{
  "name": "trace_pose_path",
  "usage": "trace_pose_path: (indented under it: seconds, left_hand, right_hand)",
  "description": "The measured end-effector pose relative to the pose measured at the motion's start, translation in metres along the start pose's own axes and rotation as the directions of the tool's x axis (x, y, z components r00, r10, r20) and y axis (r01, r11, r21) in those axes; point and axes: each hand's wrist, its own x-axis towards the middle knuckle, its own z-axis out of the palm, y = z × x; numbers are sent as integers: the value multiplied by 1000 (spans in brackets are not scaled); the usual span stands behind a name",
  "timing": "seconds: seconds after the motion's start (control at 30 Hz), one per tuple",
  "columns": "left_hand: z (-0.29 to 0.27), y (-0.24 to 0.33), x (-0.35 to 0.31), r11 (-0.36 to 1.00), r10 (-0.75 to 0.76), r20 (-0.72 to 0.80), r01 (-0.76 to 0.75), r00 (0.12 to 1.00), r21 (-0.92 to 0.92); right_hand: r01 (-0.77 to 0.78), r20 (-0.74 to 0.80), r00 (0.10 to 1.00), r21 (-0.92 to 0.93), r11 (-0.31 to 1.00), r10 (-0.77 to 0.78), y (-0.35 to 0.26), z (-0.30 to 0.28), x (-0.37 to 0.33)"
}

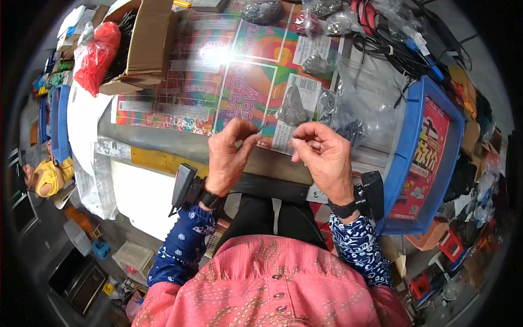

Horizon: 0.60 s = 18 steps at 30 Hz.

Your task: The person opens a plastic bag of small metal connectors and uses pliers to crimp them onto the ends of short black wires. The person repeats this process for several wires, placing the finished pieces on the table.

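My left hand (231, 155) is pinched closed above the near edge of a colourful printed sheet (190, 90). A small thin greyish piece (262, 128) sticks out from its fingertips; its kind is too small to tell. Close to its right, my right hand (326, 158) also has thumb and forefinger pressed together. What lies between them, if anything, cannot be made out. Just beyond the hands, a small heap of grey parts (292, 106) rests on the sheet. Clear plastic bags (362, 103) with dark small parts lie beyond my right hand.
An open cardboard box (147, 41) with black pieces stands far left, beside a bag of red items (98, 57). A blue tray (397, 191) sits at the right. Bagged parts (261, 12) and black cables (384, 52) lie at the back. A person in yellow (53, 175) is farther left.
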Motion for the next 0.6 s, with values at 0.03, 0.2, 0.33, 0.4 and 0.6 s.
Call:
trace_pose_path:
  seconds: [0.03,0.2,0.33,0.4,0.6]
  left_hand:
    - [0,9,-3,976,-111,42,117,993,-186]
    - [2,47,-22,764,-225,235,321,946,-559]
    - [5,61,-31,711,-259,254,361,932,-604]
    - [7,63,-34,707,-264,248,362,932,-607]
    - [10,67,-37,762,-247,222,330,943,-557]
  right_hand:
    - [8,0,1000,54,999,-8,-1,0,-1]
    - [14,-13,1000,313,950,-11,-8,0,-2]
    - [-6,21,1000,465,885,-5,-13,-3,-7]
    - [-21,41,999,502,865,0,-15,-5,-10]
    - [-34,78,997,530,847,-9,-15,-9,-15]
